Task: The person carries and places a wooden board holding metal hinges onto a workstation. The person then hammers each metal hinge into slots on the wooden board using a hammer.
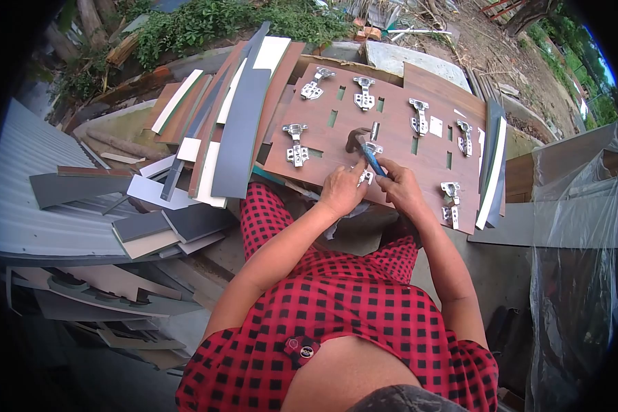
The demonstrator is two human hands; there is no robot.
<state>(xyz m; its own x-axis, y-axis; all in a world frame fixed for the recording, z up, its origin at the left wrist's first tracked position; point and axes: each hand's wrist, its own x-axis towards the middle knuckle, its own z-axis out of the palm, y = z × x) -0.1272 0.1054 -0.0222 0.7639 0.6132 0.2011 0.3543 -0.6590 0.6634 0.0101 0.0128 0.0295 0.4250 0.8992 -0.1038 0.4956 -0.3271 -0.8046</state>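
Observation:
My right hand (399, 184) is wrapped round the blue handle of a hammer (372, 159). The hammer's dark, rusty head lies over the middle of a brown wood-grain board (353, 127). Close beside it, the fingers of my left hand (343, 189) pinch a silver cabinet hinge (366, 178), which the hammer and fingers partly cover. A small metal cylinder (375, 130) shows just past the hammer head. More hinges are spread over the board, among them one hinge (296, 145) at the left, one hinge (364, 93) at the back and one hinge (450, 204) at the right.
Long strips of board (244, 130) are stacked left of the work board, with dark offcuts (196, 223) lower down. Corrugated metal sheeting (55, 178) lies at the far left. White and grey strips (493, 172) stand along the right edge, near clear plastic sheeting (577, 261).

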